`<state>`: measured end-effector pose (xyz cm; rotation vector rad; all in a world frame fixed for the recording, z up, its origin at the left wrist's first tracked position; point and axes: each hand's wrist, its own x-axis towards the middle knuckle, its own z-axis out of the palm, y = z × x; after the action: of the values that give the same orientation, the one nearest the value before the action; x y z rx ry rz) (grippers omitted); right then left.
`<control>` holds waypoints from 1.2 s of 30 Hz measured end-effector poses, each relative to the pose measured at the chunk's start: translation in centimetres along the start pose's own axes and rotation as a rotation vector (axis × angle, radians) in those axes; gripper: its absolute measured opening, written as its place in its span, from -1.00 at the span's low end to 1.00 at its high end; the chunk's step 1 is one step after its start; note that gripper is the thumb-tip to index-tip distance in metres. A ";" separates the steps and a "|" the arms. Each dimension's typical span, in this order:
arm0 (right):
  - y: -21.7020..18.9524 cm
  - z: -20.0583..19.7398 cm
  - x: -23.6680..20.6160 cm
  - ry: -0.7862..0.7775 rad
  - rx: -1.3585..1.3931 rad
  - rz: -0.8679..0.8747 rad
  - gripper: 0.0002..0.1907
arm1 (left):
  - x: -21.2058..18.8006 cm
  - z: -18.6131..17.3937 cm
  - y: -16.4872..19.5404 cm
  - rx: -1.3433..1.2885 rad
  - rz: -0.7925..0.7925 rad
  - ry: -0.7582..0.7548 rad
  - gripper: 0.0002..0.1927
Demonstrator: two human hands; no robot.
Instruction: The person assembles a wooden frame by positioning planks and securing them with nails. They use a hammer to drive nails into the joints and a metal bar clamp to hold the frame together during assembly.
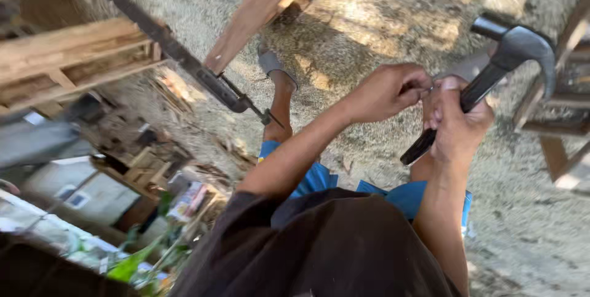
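My right hand point(458, 126) is closed around the black handle of a claw hammer point(515, 46), whose metal head points up and to the right. My left hand point(386, 91) is right beside it, fingertips pinched together against the fingers of the right hand. Something small and thin seems to sit between those fingertips, but I cannot tell what. Both hands are held above my knees in blue shorts point(316, 177), over sandy ground. My dark brown shirt point(319, 248) fills the bottom of the view.
A long dark metal bar tool point(184, 57) slants across the upper left, beside a wooden beam point(258, 8) and a wooden frame point(67, 51). Another wooden frame point(568, 82) stands at the right edge. My sandalled foot point(275, 66) rests on the gravelly ground point(381, 14). Green leaves point(132, 263) lie bottom left.
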<state>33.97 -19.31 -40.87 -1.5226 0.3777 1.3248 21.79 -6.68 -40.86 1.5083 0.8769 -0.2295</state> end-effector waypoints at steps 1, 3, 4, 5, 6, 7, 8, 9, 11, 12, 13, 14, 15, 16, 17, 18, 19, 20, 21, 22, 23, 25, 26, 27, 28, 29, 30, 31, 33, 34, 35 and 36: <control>0.4 1.5 0.1 -0.028 0.007 -0.055 -0.85 | -1.0 -0.8 -0.4 0.032 -0.024 0.039 -0.89; 1.1 3.9 -0.3 -0.097 -0.066 -0.110 -0.83 | -2.8 -3.4 -1.3 0.057 -0.043 0.086 -0.89; 1.2 4.6 -0.6 -0.142 -0.134 -0.101 -0.81 | -4.4 -4.0 -1.2 0.005 -0.078 0.131 -0.88; 1.4 5.1 -1.1 -0.148 -0.253 -0.073 -0.81 | -6.4 -3.9 -0.9 -0.068 -0.132 0.203 -0.88; 1.5 5.6 -1.7 -0.179 -0.370 -0.063 -0.80 | -8.2 -4.1 -0.4 -0.104 -0.150 0.233 -0.88; 1.8 5.8 -2.3 -0.205 -0.461 -0.090 -0.79 | -9.6 -4.3 -0.5 -0.111 -0.137 0.259 -0.88; 2.1 6.2 -3.2 -0.194 -0.608 -0.124 -0.79 | -10.6 -5.2 -0.9 -0.105 -0.102 0.265 -0.88; 2.7 6.4 -4.2 -0.160 -0.750 -0.152 -0.79 | -11.6 -5.7 -1.4 -0.083 -0.077 0.303 -0.87; 4.3 7.3 -6.5 -0.085 -0.751 -0.205 -0.77 | -15.1 -5.5 -2.4 -0.098 -0.106 0.401 -0.83; 4.9 7.9 -7.9 -0.057 -0.786 -0.206 -0.76 | -16.7 -5.8 -3.2 -0.185 -0.099 0.417 -0.80; 6.0 8.4 -9.4 -0.061 -0.850 -0.191 -0.74 | -18.3 -5.7 -4.4 -0.277 -0.092 0.417 -0.77; 6.9 9.1 -10.8 -0.048 -0.913 -0.178 -0.72 | -20.1 -5.3 -5.3 -0.375 -0.077 0.404 -0.74; 7.5 9.5 -12.3 -0.033 -0.975 -0.179 -0.70 | -22.1 -4.4 -5.7 -0.360 -0.067 0.415 -0.79; 8.4 10.3 -13.6 -0.033 -1.009 -0.180 -0.73 | -23.6 -4.2 -6.6 -0.316 -0.038 0.437 -0.83; 9.6 11.2 -15.2 -0.031 -1.021 -0.197 -0.75 | -24.7 -4.6 -7.9 -0.249 0.005 0.458 -0.87; 10.6 11.9 -16.2 -0.030 -1.043 -0.211 -0.77 | -25.7 -4.7 -9.1 -0.294 0.011 0.473 -0.87; 11.5 13.2 -17.6 -0.014 -1.138 -0.241 -0.76 | -27.8 -5.2 -9.7 -0.355 0.002 0.485 -0.86; 12.5 13.9 -18.8 -0.003 -1.246 -0.255 -0.74 | -29.7 -5.1 -10.3 -0.429 -0.023 0.496 -0.86; 13.0 14.8 -20.2 0.000 -1.255 -0.172 -0.73 | -31.4 -5.2 -10.5 -0.441 -0.057 0.490 -0.87; 14.0 16.0 -21.1 0.010 -1.247 -0.100 -0.72 | -32.9 -5.8 -11.1 -0.439 -0.080 0.480 -0.86; 15.2 17.2 -21.7 0.029 -1.213 -0.043 -0.71 | -33.7 -6.6 -12.3 -0.414 -0.086 0.462 -0.85; 16.7 19.9 -22.2 0.018 -1.203 -0.072 -0.70 | -35.4 -8.1 -13.6 -0.457 -0.013 0.533 -0.88; 17.3 21.3 -22.7 -0.020 -1.247 -0.135 -0.71 | -36.3 -8.8 -14.2 -0.490 0.005 0.567 -0.89; 17.6 22.5 -23.1 -0.071 -1.300 -0.185 -0.71 | -37.0 -9.4 -14.8 -0.500 0.004 0.570 -0.90; 17.7 23.9 -23.4 -0.093 -1.342 -0.186 -0.72 | -37.3 -10.2 -15.5 -0.511 0.001 0.574 -0.90; 17.7 25.4 -23.7 -0.118 -1.375 -0.191 -0.72 | -37.7 -11.1 -16.2 -0.514 0.002 0.579 -0.89; 17.5 26.9 -23.6 -0.144 -1.401 -0.200 -0.73 | -37.7 -11.9 -16.8 -0.545 -0.007 0.601 -0.88; 17.2 28.4 -23.8 -0.146 -1.392 -0.172 -0.73 | -37.5 -13.0 -17.4 -0.579 -0.015 0.621 -0.86; 15.7 30.9 -24.2 -0.150 -1.371 -0.117 -0.73 | -37.1 -14.8 -18.6 -0.578 0.038 0.757 -0.84; 14.6 31.8 -24.4 -0.314 -1.365 -0.323 -0.73 | -36.3 -15.9 -19.4 -0.532 0.106 0.882 -0.84; 13.7 32.5 -24.6 -0.485 -1.346 -0.523 -0.73 | -35.1 -17.2 -20.4 -0.491 0.101 0.958 -0.85; 12.9 32.9 -24.8 -0.659 -1.318 -0.704 -0.73 | -34.1 -18.2 -21.3 -0.457 0.084 1.028 -0.86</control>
<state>-2.16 -6.54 -20.88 -1.7488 -1.5886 1.3819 -21.58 -5.16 -32.89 1.1726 1.5255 0.8359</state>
